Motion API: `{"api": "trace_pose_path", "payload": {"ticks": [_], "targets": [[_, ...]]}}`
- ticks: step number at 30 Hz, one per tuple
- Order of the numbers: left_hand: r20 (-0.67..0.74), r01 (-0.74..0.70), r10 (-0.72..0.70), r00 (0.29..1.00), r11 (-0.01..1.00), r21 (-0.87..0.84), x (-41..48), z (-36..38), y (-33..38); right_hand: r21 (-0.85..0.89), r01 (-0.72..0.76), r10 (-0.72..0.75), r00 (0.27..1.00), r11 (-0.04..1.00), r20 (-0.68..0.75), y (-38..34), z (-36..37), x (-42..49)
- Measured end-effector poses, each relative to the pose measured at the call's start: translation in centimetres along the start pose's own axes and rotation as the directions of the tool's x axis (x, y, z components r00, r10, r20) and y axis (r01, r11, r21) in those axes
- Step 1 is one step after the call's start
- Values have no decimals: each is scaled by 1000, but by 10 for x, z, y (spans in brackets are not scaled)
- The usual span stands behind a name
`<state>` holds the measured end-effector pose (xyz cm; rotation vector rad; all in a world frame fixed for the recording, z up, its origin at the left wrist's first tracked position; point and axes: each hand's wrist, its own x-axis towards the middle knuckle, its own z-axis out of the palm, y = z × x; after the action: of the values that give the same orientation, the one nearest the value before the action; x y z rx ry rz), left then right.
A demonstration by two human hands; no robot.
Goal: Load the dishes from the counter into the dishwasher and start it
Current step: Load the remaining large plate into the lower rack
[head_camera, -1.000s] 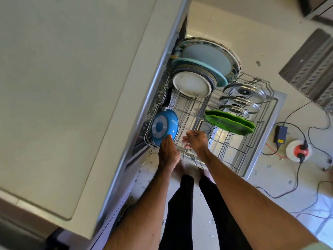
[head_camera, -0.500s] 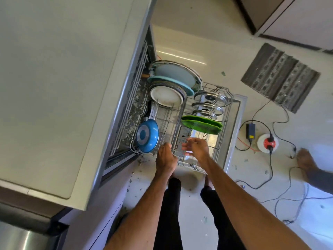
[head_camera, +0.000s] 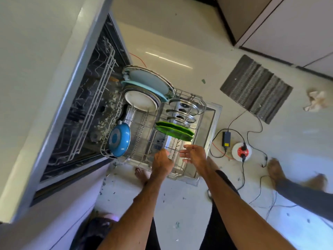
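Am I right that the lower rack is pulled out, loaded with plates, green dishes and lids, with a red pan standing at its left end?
Not quite. The head view shows the pan is blue, not red. The rest holds: the lower rack is pulled out and holds plates, green dishes and lids.

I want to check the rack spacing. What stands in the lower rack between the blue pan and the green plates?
In the head view, no dish stands between the blue pan and the green plates: only bare rack wires.

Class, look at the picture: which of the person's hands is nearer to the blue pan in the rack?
Left. The left hand is beside the blue pan, apart from it; the right hand is farther off, below the green plates.
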<state>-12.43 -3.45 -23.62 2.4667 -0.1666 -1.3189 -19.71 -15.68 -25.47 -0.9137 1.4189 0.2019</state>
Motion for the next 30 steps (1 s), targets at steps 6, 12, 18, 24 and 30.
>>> {"api": "trace_pose_path", "payload": {"ticks": [6,12,18,24,30], "targets": [[-26,173,-182,983,965,-199,28,36,31,-190,9,17,991,982,133,-30,-30,62],[119,410,-431,895,687,-600,77,127,37,-334,118,-42,974,935,224,-58,-64,137],[400,484,-410,820,123,-866,78,187,55,-433,65,-15,993,899,117,-27,-89,177],[540,401,-282,793,-426,-811,94,226,46,-340,-77,117,988,937,97,-8,-94,191],[549,169,-265,793,-770,-615,114,229,38,-159,-190,221,953,969,207,-9,-75,209]]}}
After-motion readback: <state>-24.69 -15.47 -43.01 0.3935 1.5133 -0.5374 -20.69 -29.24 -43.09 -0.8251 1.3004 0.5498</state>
